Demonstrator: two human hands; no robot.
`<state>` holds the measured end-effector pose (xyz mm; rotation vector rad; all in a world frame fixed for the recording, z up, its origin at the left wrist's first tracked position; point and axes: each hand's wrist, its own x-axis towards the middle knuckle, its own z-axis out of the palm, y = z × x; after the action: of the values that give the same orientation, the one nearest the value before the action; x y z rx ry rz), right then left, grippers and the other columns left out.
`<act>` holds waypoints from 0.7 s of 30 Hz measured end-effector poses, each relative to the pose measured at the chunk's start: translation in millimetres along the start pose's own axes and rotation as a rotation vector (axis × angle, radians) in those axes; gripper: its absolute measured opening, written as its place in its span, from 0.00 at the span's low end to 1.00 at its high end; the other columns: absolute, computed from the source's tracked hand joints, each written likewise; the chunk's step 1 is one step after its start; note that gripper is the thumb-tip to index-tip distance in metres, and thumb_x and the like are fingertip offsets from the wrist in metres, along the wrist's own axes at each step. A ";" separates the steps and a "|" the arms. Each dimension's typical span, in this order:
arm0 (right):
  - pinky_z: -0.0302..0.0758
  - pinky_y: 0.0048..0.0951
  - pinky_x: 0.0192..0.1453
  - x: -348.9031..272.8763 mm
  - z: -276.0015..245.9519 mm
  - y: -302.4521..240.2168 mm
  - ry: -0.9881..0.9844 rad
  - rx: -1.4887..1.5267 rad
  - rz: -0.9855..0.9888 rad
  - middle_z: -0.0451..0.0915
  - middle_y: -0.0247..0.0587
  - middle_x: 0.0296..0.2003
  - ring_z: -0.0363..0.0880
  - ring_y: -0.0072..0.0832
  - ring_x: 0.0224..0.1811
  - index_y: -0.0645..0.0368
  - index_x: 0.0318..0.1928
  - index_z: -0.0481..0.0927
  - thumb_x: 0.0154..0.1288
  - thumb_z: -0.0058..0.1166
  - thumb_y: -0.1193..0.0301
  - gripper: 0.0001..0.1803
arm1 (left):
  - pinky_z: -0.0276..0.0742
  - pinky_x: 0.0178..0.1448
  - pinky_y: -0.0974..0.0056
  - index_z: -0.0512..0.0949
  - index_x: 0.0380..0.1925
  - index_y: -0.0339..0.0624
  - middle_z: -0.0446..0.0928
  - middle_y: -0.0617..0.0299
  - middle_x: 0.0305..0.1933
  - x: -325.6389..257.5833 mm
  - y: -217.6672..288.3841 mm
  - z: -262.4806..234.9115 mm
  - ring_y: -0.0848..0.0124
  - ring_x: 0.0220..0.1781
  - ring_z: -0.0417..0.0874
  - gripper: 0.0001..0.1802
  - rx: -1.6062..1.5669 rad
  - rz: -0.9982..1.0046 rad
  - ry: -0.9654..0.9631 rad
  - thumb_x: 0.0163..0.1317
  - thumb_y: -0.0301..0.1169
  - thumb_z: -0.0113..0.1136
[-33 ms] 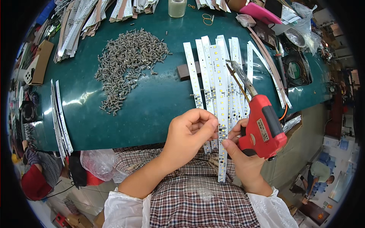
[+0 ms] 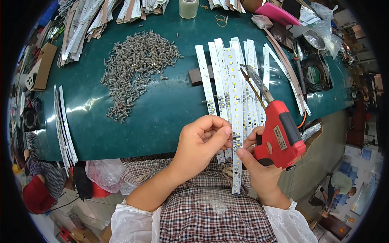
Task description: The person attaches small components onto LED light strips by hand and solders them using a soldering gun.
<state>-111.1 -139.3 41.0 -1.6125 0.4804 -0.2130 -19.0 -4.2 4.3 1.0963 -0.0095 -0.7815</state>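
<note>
Green table (image 2: pixel 162 121) set out around a heap of small metal parts (image 2: pixel 137 65). Left of the heap stands a cardboard box (image 2: pixel 45 67); nearer the person than this box, also left of the heap, lie a few loose strips (image 2: pixel 65 129). A stack of strips (image 2: pixel 83 28) occupies the far side, up and left of the heap. Beyond the heap and to its right stands a roll of tape (image 2: pixel 189 9). The left hand (image 2: pixel 202 139), right of the heap and nearer the person, has thumb and forefinger pinched together at the left edge of the light strip (image 2: pixel 238 117); whether a small part lies between them cannot be told. Fanned strips (image 2: pixel 205 73), right of the heap, lie partly over a dark block (image 2: pixel 196 76). The light strip, also right of the heap, extends lengthwise toward the person. The right hand (image 2: pixel 261 166) grasps its near part, thumb on top, and has the soldering gun (image 2: pixel 279 133) against it, nose pointing away from the person. Far right of the heap: a black fan (image 2: pixel 316 75).
</note>
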 end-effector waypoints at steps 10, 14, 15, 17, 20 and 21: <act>0.78 0.20 0.38 -1.1 1.0 0.8 0.037 0.002 0.089 0.73 0.39 0.44 0.77 0.21 0.38 0.62 0.54 0.68 0.52 0.64 0.87 0.29 | 0.81 0.40 0.72 0.78 0.39 0.31 0.81 0.61 0.35 2.9 -1.0 -1.9 0.78 0.34 0.82 0.07 0.009 0.040 -0.040 0.64 0.24 0.61; 0.78 0.21 0.39 0.1 2.1 5.0 0.000 -0.036 0.008 0.73 0.39 0.43 0.77 0.21 0.39 0.63 0.55 0.67 0.53 0.63 0.87 0.29 | 0.81 0.35 0.73 0.77 0.38 0.32 0.81 0.60 0.33 4.4 -3.9 -3.3 0.78 0.31 0.82 0.06 0.066 0.048 -0.007 0.65 0.24 0.61; 0.78 0.21 0.39 0.4 2.6 6.0 -0.011 -0.060 -0.012 0.73 0.39 0.43 0.77 0.21 0.39 0.63 0.55 0.67 0.54 0.63 0.87 0.29 | 0.81 0.35 0.73 0.77 0.38 0.32 0.81 0.60 0.33 4.8 -4.7 -4.1 0.78 0.31 0.82 0.06 0.067 0.048 -0.005 0.65 0.24 0.61; 0.78 0.21 0.39 1.0 4.5 6.0 -0.020 -0.084 -0.030 0.72 0.38 0.43 0.77 0.21 0.40 0.63 0.55 0.67 0.54 0.62 0.87 0.28 | 0.81 0.35 0.73 0.77 0.38 0.32 0.81 0.60 0.33 6.6 -5.6 -5.3 0.78 0.31 0.82 0.06 0.107 0.060 0.011 0.65 0.25 0.61; 0.78 0.21 0.40 1.3 5.8 4.5 0.006 -0.077 0.006 0.72 0.39 0.44 0.78 0.22 0.40 0.63 0.55 0.67 0.55 0.61 0.87 0.28 | 0.80 0.35 0.73 0.78 0.37 0.32 0.81 0.60 0.31 12.3 0.6 -12.5 0.78 0.30 0.82 0.06 0.126 0.068 0.109 0.64 0.25 0.61; 0.79 0.23 0.41 0.0 1.7 4.7 -0.002 -0.092 0.017 0.72 0.39 0.44 0.78 0.23 0.40 0.62 0.55 0.67 0.57 0.60 0.87 0.27 | 0.80 0.34 0.74 0.78 0.36 0.31 0.82 0.60 0.30 16.2 3.6 -19.7 0.78 0.29 0.82 0.07 0.198 0.092 0.142 0.64 0.26 0.61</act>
<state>-111.2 -137.9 36.2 -1.6978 0.5084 -0.1791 2.4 2.9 -8.2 1.3280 -0.0173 -0.6283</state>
